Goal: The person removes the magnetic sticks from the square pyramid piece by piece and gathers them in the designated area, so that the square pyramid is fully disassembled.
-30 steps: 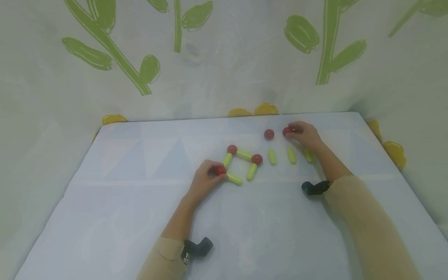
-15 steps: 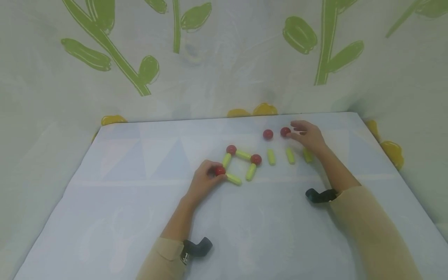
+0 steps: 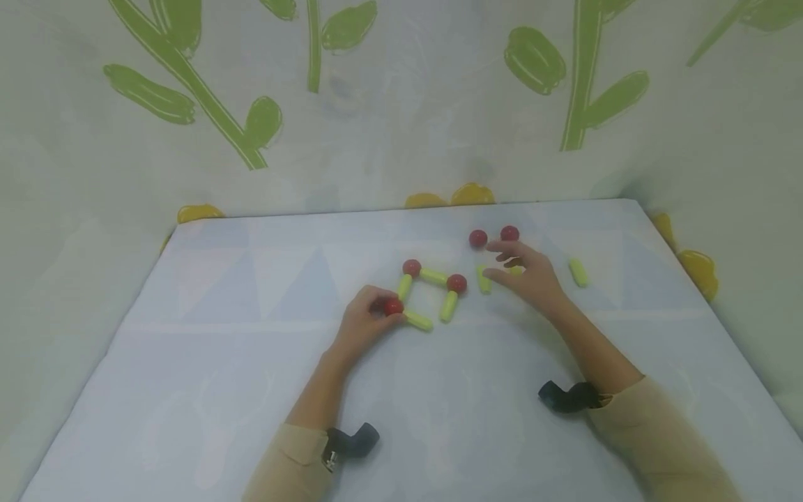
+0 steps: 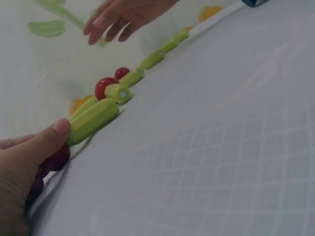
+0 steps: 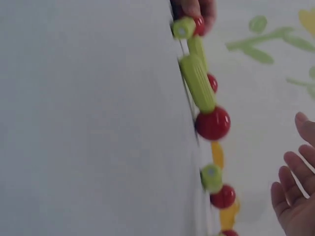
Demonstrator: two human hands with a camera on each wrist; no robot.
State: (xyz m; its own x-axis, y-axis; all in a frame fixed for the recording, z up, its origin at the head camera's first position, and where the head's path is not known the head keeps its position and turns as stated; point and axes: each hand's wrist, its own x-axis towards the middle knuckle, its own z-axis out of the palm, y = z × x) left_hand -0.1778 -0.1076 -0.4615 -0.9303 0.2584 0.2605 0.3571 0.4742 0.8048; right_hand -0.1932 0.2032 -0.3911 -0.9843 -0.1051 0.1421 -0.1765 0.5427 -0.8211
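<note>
In the head view, the left hand [image 3: 366, 324] pinches a red ball [image 3: 393, 307] on the white table [image 3: 439, 418], at the near left corner of a four-sided outline. From that ball a front rod [image 3: 417, 320], yellow-green, points right, and a left rod [image 3: 404, 286] runs back to the far ball [image 3: 412, 268]; a back rod [image 3: 434, 277] links this to the right ball [image 3: 456, 284], from which a side rod [image 3: 448, 306] points nearer — its free end stands apart from the front rod's. The right hand [image 3: 527, 274] grasps nothing, thumb and fingers parted, and covers much of a middle rod [image 3: 516, 270]; a loose rod [image 3: 484, 278] lies just left of it and an outer rod [image 3: 578, 272] to its right. Two loose balls, one [image 3: 478, 238] beside the other [image 3: 510, 233], sit behind. In the left wrist view, the left thumb lies at the front rod's end with the pinched ball below, and the right hand is raised above the row, fingers extended. In the right wrist view, that hand shows its bare palm at the edge — well apart from the pieces — while the left hand grips its ball at the top.
</note>
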